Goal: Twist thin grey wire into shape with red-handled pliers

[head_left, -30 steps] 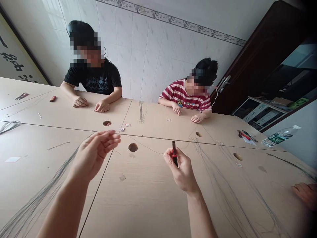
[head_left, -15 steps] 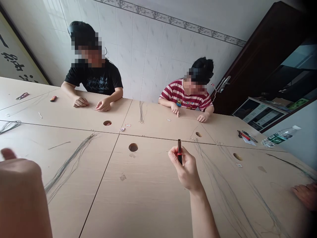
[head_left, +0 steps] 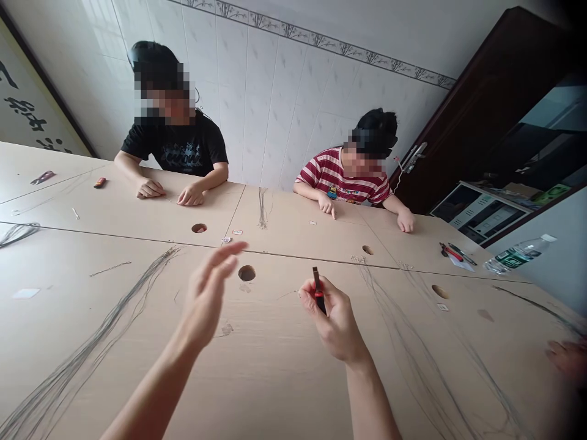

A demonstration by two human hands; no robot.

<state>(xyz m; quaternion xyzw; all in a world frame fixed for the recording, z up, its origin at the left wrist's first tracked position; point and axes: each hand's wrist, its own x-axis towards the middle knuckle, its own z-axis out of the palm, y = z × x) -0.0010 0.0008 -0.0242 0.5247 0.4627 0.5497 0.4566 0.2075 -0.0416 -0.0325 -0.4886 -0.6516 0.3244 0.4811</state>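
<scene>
My right hand [head_left: 332, 315] is closed around a slim black tool with a red band [head_left: 317, 290]; its upper end points up and away, and I cannot make out its exact kind. A faint thin strand [head_left: 288, 296] shows just left of these fingertips. My left hand [head_left: 208, 293] hovers over the table, its fingers stretched out and slightly blurred, with nothing seen in it. Left of it lies a long bundle of thin grey wires [head_left: 107, 318]. More loose wires [head_left: 397, 333] run along the table right of my right hand.
The pale table [head_left: 270, 379] has seams and round holes [head_left: 246, 273]. Two people sit opposite with hands on the tabletop. A water bottle [head_left: 520, 253] and red-handled tools [head_left: 452, 252] lie at the right. Another person's hand [head_left: 568, 357] shows at the right edge.
My left hand has come from the left edge to the middle, beside my right hand. My right hand has shifted slightly left with the black tool. The striped-shirt person's hand moved right.
</scene>
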